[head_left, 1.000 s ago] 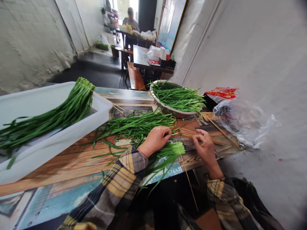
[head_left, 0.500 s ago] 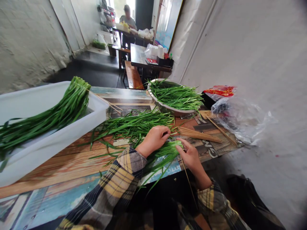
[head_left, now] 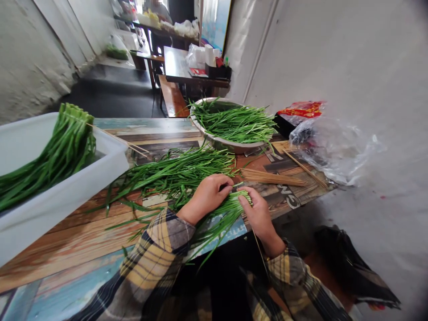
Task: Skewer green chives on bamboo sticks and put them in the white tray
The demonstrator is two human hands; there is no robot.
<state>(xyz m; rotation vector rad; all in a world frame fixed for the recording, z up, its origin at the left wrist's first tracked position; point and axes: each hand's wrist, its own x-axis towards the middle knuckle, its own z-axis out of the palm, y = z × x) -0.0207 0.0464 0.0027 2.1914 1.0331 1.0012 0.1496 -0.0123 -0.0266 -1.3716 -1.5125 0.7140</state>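
Thin green garlic chives [head_left: 219,223] lie in a bunch at the table's near edge, their pale cut ends pointing right. My left hand [head_left: 209,196] is closed in a pinch, with a chive stalk [head_left: 238,184] showing at its fingertips. Around the pale ends, my right hand [head_left: 259,211] grips the bunch between thumb and fingers. A thin bamboo skewer [head_left: 260,249] slants down from beneath that hand; its upper end is hidden. A loose heap of chives [head_left: 180,171] lies just beyond my left hand.
More chives fill a metal bowl [head_left: 219,141] at the back. A white tray [head_left: 110,167] at left holds skewered chives [head_left: 75,133]. Bamboo skewers [head_left: 272,177] lie right of the heap, near a clear plastic bag [head_left: 337,151]. A person [head_left: 160,11] is at a far table.
The view has shifted, so the tray and table sit further left. Both hands stay at the bunch, and the right hand's fingers have closed further over the pale ends.
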